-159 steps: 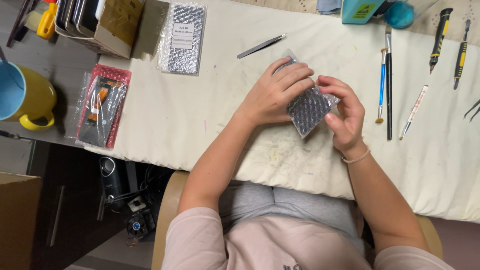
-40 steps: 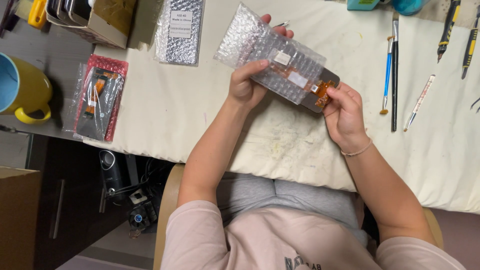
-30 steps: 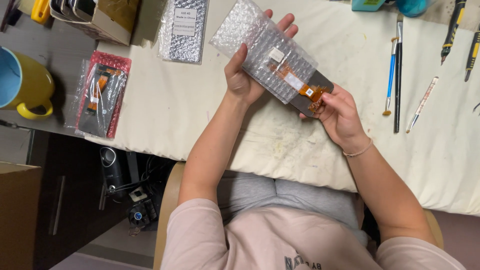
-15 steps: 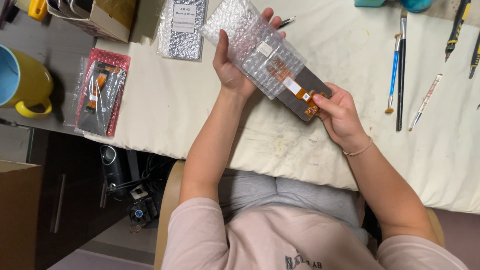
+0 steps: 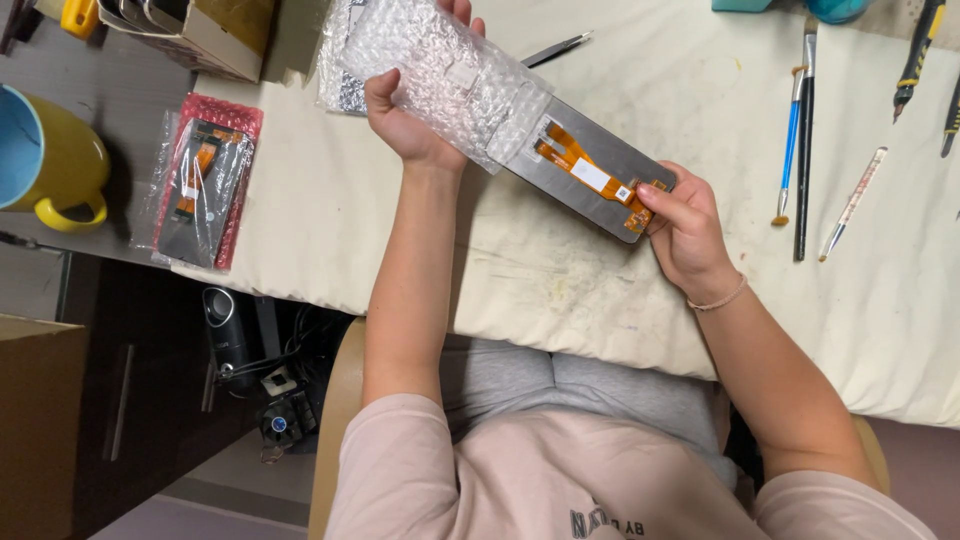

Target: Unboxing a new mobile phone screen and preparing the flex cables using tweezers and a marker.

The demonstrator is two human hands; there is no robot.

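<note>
a stained cream surface [image 5: 560, 290] above a dark floor; the left hand [image 5: 405, 115] grips a bubble-wrap sleeve [image 5: 440, 75], the right hand [image 5: 685, 235] pinches the screen panel [image 5: 590, 175] half out of it, both raised

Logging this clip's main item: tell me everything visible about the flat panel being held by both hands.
The panel is a thin, flat grey rectangle, apparently a phone display seen from the back, with an orange flex ribbon and a small white label. It is held tilted above the cream table cover. Its far part sits inside a clear bubble-wrap sleeve gripped by the left hand; the right hand pinches its bare near end.
</note>
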